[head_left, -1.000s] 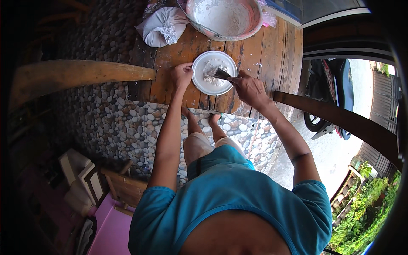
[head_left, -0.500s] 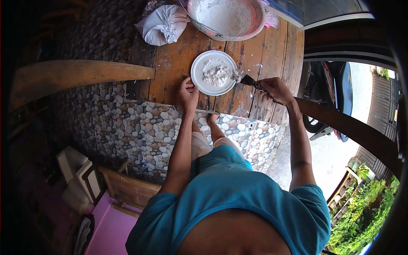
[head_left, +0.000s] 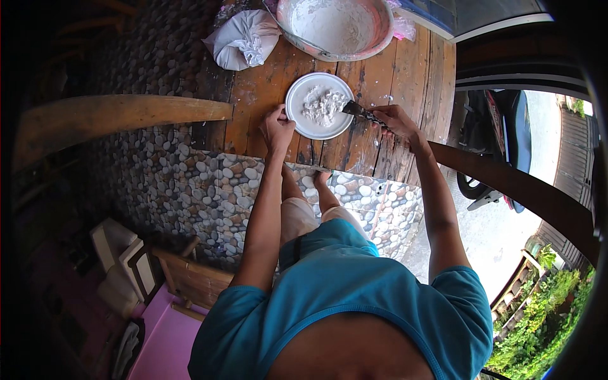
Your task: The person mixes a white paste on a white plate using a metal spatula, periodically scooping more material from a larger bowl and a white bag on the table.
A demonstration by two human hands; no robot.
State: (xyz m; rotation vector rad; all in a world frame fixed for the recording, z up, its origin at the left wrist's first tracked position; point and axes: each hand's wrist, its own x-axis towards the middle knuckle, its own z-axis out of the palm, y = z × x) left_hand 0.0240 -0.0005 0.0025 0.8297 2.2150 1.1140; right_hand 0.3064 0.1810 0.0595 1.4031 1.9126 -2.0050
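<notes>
Working the white paste [head_left: 323, 106] evenly needs bracing: the left hand [head_left: 277, 130] pinches the round plate [head_left: 297, 94] firmly; the right hand [head_left: 398, 120] clasps the putty knife [head_left: 356, 109], best kept low.

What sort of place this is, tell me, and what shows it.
Probably a home's covered porch: a pebble-patterned floor, a parked motorcycle to the right of the wooden table, and green plants in daylight outside.
</notes>
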